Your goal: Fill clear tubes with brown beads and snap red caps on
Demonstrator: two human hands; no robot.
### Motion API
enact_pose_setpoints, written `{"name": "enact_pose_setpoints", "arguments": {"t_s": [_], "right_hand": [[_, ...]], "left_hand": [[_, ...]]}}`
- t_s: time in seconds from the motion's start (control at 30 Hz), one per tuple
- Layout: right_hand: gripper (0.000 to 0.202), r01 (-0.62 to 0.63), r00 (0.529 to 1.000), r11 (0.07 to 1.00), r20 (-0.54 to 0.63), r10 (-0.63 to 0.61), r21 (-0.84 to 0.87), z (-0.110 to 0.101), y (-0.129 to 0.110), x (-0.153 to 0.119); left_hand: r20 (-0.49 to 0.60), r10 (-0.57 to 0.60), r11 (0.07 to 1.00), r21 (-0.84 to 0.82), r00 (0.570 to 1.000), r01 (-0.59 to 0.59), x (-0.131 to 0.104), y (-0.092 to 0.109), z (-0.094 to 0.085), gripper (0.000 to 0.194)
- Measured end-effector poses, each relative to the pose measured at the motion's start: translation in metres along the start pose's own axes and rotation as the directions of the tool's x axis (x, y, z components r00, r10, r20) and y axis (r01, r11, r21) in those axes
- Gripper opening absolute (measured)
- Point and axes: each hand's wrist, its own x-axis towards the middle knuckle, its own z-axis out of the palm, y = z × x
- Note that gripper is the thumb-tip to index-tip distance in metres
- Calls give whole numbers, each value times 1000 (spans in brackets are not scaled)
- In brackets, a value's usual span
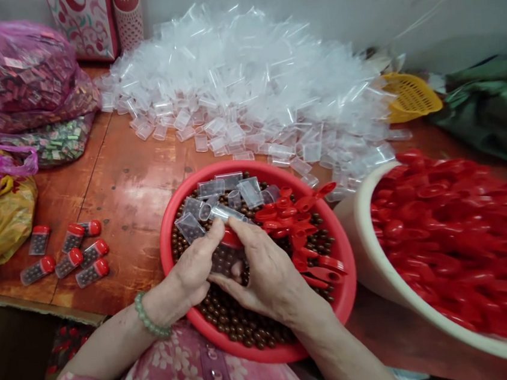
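Note:
My left hand [194,271] and my right hand [271,273] are closed together round a clear plastic container [224,258] with dark balls showing through it. A red cap [231,238] is at its upper end, between my thumbs; whether it is fully seated I cannot tell. Both hands are over a red basin [165,238] of small brown balls [238,323]. Empty clear containers [211,188] lie on the balls at the back of the basin. Red caps [285,214] with long tabs lie at its right side.
Several filled containers with red caps [68,262] lie on the wooden table [120,174] at left. Behind the basin is a big heap of clear containers [241,76]. A white tub [366,226] of red caps stands at right. Plastic bags [9,70] and a yellow basket [411,96] sit farther out.

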Motion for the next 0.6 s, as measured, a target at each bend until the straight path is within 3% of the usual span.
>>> {"name": "enact_pose_setpoints", "arguments": {"t_s": [0.17,0.4,0.6], "right_hand": [[65,-2,1000,996,-19,0,-84,2,-1,1],[57,95,993,981,-59,-106,-167,1,-3,9],[58,125,982,979,-125,-145,-159,-1,-3,9]], "left_hand": [[-143,105,995,18,984,-103,5,-1,7,24],[-147,112,987,130,983,-93,1,-2,4,32],[-109,184,974,150,977,-167,0,-8,-3,31]]}}
